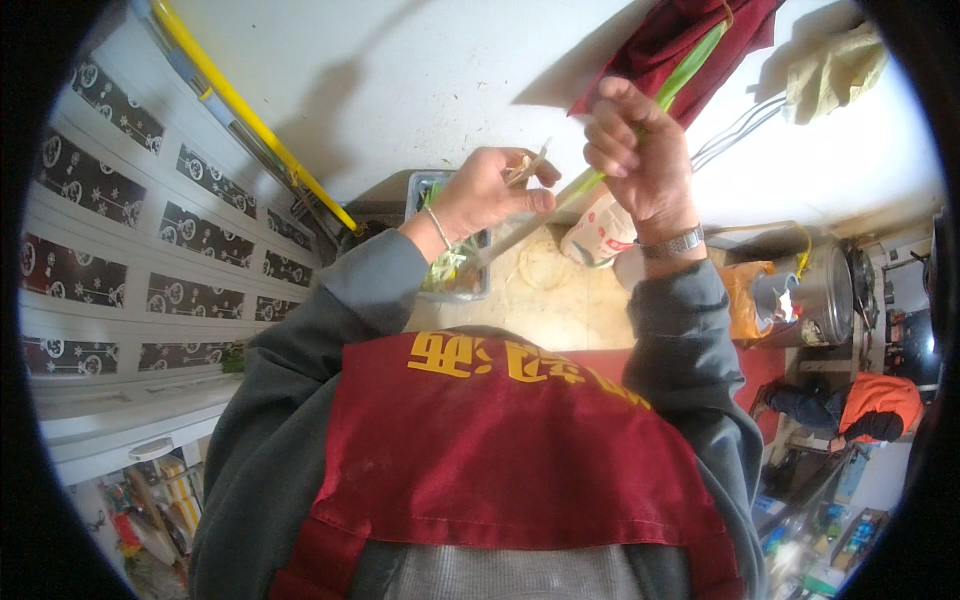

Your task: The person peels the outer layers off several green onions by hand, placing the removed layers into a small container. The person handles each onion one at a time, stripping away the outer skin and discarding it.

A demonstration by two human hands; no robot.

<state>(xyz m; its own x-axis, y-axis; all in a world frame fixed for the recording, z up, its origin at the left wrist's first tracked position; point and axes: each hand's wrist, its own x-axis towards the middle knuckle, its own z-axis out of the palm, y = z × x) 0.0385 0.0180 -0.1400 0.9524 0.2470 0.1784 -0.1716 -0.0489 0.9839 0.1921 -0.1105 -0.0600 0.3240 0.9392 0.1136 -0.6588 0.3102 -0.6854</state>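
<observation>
My right hand (637, 150) is closed around the green upper part of a long scallion (574, 191), likely a leek or green onion. Its green leaf runs up past my fist, and its pale stalk slants down to the left. My left hand (499, 191) holds thin, dry, pale peelings (529, 169) between its fingers, with the thumb close to the stalk. Beneath my left hand, a grey plastic crate (486, 277) holds more green and white stalks. The far end of the held stalk is blurred over the crate.
Right of the crate stands a white printed bucket (600, 232). A yellow pole (247, 112) leans at the left. Farther right are a large metal pot (821, 292) and a person in an orange top (877, 409). A dark red cloth (675, 45) hangs on the wall.
</observation>
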